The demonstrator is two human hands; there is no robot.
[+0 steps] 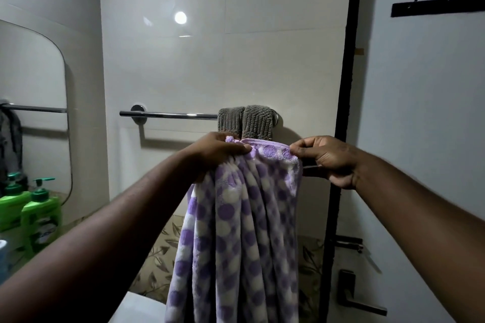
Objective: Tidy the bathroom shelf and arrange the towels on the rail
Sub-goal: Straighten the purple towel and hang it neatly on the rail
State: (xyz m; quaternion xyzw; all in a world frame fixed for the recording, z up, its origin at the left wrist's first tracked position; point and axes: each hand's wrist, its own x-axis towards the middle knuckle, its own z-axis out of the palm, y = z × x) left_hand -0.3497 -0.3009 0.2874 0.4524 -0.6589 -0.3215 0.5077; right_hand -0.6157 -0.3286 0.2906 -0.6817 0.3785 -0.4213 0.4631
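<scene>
Both hands are up in front of the person and closed on the same cloth. The left hand (220, 151) has a bunched corner of the lilac-and-white spotted fleece towel (241, 231) gathered in its curled fingers. The right hand (328, 160) pinches the other end of the top hem between thumb and fingers. The short stretch of hem between them is pulled fairly flat, and the rest of the towel hangs straight down in loose folds past the bottom of the view.

The towel is held in the air just below and in front of the polished chrome towel rail (168, 114) fixed to the pale glossy wall, not yet laid over it. A grey ribbed towel (246, 122) is draped over the right end of that rail, in two narrow folds side by side, and its lower part is hidden behind the lilac hem. The left part of the rail is bare metal.

Further left is a rounded wall mirror (31, 113), with green plastic pump bottles (40, 215) standing below it. To the right runs a black door frame (341, 113). Beyond it, a black hook rack (438, 6) sits high on the wall, and a dark lever door handle (359, 299) sits low down.
</scene>
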